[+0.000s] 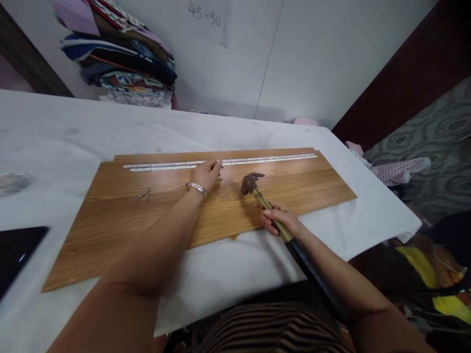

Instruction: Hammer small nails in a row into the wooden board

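Observation:
My right hand (278,218) is wrapped round the upper handle of a claw hammer (248,184). The hammer's rusty head is above the wood-grain board (294,184), and its dark lower handle runs back along my forearm. With a bracelet at the wrist, my left hand (207,172) is over the board, thumb and fingers pinched together; what is between them, if anything, I cannot make out. Two thin white marked strips (272,159) run along the board's far side, partly covered by my left hand. Several nails (142,195) lie on the board left of it. Small dark specks dot the board near the hammer head.
The board lies on a white-covered table (47,132). A dark flat device (18,255) rests at the left edge, with a clear round object (14,182) behind it. Folded fabrics (125,59) are stacked against the wall. Spotted cloth (399,170) is beyond the table's right edge.

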A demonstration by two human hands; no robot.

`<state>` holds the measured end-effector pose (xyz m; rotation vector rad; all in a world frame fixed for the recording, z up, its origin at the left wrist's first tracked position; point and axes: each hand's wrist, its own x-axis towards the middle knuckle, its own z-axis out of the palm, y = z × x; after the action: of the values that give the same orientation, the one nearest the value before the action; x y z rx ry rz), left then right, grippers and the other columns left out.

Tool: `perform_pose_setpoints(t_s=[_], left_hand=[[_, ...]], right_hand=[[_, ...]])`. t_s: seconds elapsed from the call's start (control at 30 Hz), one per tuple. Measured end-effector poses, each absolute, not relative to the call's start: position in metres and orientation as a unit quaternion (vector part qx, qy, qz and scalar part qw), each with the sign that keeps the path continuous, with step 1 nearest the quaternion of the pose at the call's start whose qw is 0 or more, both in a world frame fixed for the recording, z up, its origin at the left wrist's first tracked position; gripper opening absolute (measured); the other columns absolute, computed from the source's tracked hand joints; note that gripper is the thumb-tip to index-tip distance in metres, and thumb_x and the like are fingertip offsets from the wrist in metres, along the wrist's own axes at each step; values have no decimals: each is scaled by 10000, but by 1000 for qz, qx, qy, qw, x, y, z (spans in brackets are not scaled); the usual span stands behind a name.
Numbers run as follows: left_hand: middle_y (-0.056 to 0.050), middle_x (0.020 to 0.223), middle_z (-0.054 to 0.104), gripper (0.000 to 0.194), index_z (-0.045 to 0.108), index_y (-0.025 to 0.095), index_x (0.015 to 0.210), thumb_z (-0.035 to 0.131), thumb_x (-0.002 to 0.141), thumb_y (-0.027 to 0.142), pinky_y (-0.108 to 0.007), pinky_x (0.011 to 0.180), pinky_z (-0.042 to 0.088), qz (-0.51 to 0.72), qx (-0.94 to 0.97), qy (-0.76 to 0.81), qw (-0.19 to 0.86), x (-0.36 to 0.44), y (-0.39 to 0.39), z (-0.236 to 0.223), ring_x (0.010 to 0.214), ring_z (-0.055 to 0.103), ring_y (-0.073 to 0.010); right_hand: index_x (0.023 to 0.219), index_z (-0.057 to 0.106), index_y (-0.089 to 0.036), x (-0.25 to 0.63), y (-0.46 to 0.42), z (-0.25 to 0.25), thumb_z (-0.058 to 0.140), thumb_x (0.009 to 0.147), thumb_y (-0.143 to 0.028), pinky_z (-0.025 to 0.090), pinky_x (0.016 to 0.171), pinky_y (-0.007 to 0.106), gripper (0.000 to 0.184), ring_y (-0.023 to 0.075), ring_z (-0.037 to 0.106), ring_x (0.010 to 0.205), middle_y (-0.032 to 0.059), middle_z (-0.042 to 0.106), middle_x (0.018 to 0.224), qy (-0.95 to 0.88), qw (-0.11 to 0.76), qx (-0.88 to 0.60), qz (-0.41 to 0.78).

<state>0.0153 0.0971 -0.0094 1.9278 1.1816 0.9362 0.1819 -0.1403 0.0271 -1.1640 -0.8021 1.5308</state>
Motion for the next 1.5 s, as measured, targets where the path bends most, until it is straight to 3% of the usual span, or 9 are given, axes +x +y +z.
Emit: perform_pose_setpoints(t_s=[0.2,0.5,1.0,1.5], left_hand=[[3,605,664,296,693,215,714,547,857,429,-270,650,465,373,715,456,377,15,96,-4,652,616,-170],[37,514,553,220,598,194,635,630,739,385,-222,458,360,431,581,426,543,12,100,6,417,428,-81],[32,504,564,249,588,199,600,626,732,407,-212,473,384,414,627,426,504,14,103,2,441,453,-85],[34,534,571,218,636,199,666,599,762,392,-225,488,391,402,633,441,493,15,103,0,458,459,-94]], right_hand=[[1065,601,-155,179,-138,27,754,769,-407,255,328,200,419,60,414,334,-92,523,574,-338,501,-482,634],[1039,600,-161,187,-147,30,770,748,-430,245,331,203,431,63,415,333,-90,521,571,-326,509,-500,620],[1046,598,-172,195,-155,23,764,759,-429,244,330,200,420,53,390,334,-97,504,582,-314,543,-487,607],[1040,603,-168,193,-152,25,769,757,-434,264,339,204,422,64,407,344,-90,512,575,-325,524,-496,612]])
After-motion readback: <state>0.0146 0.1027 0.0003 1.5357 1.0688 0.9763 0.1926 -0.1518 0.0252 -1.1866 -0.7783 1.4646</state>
